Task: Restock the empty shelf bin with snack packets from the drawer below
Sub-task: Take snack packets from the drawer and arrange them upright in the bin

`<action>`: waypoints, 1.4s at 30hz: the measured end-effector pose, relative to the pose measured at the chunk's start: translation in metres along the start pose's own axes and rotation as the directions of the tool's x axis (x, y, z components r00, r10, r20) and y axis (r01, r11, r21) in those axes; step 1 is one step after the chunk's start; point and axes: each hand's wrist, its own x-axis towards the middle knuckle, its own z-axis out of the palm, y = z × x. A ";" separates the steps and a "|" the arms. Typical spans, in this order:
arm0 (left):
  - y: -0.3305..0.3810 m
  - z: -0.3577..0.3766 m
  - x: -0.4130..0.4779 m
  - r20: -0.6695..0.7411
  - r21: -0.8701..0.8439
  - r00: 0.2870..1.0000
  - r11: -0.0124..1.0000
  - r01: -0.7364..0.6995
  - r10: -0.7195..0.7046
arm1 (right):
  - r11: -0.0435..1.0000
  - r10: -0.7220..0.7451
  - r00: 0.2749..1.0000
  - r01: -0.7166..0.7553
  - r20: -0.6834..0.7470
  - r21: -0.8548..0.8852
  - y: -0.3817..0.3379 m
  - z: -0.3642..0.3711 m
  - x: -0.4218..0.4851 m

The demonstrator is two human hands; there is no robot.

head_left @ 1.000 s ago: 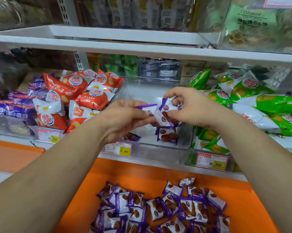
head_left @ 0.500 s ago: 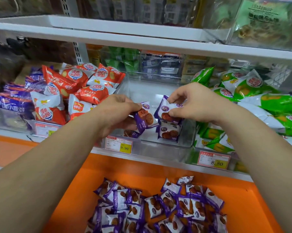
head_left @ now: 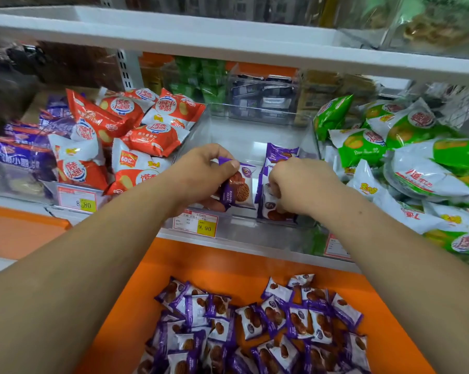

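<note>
Whereas both packets were held higher half a second ago, both hands are now lowered into the clear bin (head_left: pixel 255 128). Red packets (head_left: pixel 152 139) and green packets (head_left: pixel 363 147) are noted in adjoining bins. One purple packet (head_left: pixel 240 188) is pinched by the left hand (head_left: pixel 201 174), just beside the stacked packets (head_left: pixel 275 213) at the front right, which are gripped and partly hidden by the right hand (head_left: pixel 300 184).

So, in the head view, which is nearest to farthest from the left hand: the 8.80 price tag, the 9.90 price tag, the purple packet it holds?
1. The purple packet: gripped by the left hand itself.
2. The 9.90 price tag: just below the hand, on the shelf front.
3. The 8.80 price tag: far off to the left.
</note>
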 end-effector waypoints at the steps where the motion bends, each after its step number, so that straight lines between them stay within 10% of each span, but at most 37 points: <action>1: 0.000 0.001 0.001 0.003 0.014 1.000 1.000 -0.014 0.014 | 1.000 -0.002 1.000 0.002 -0.015 -0.028 -0.001 0.000 -0.002; 13: -0.008 0.008 0.010 0.131 0.191 0.990 0.978 -0.080 0.056 | 0.996 -0.023 1.000 0.023 0.001 -0.082 -0.002 0.002 -0.005; 29: -0.007 0.025 0.013 0.291 -0.048 0.957 0.998 0.033 -0.017 | 0.990 -0.115 0.992 0.110 0.053 0.091 0.025 -0.018 -0.014; 34: -0.003 0.024 0.014 0.314 0.356 0.949 0.923 -0.144 0.027 | 0.983 -0.173 0.980 0.166 0.095 0.079 0.025 -0.011 -0.014; 42: -0.003 0.042 0.012 0.274 0.429 0.957 0.878 -0.212 0.097 | 0.986 -0.148 0.989 0.149 0.011 -0.076 0.014 0.002 -0.014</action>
